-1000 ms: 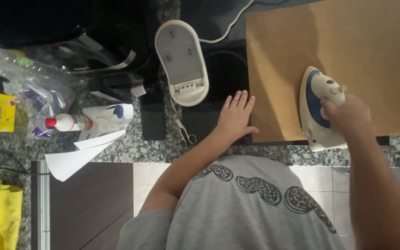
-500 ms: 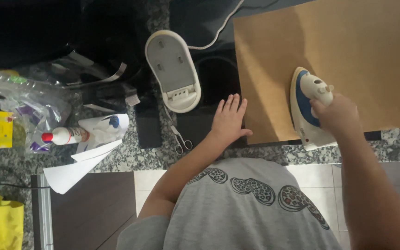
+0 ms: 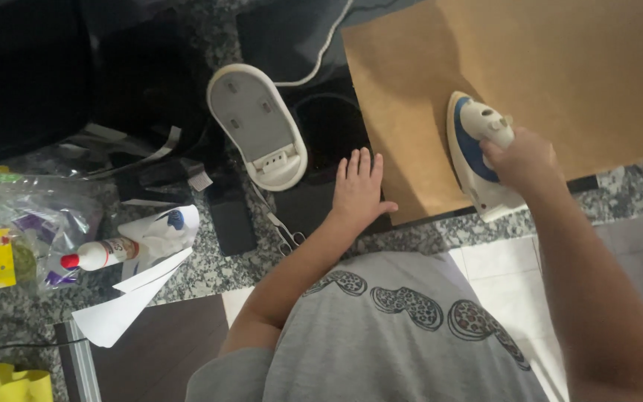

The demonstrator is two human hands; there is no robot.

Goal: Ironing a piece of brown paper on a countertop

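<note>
Two hands are busy: your right hand (image 3: 519, 160) grips the iron (image 3: 478, 156) on the brown paper (image 3: 560, 82), and your left hand (image 3: 359, 190) lies open, flat just beside its left edge; the hot iron could scorch the paper or slide into those fingers.

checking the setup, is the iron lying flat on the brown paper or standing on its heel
Flat: the iron lies soleplate down on the brown paper, gripped by the right hand.

left hand (image 3: 359, 190): flat, fingers spread | right hand (image 3: 522, 158): fist closed, gripping
</note>
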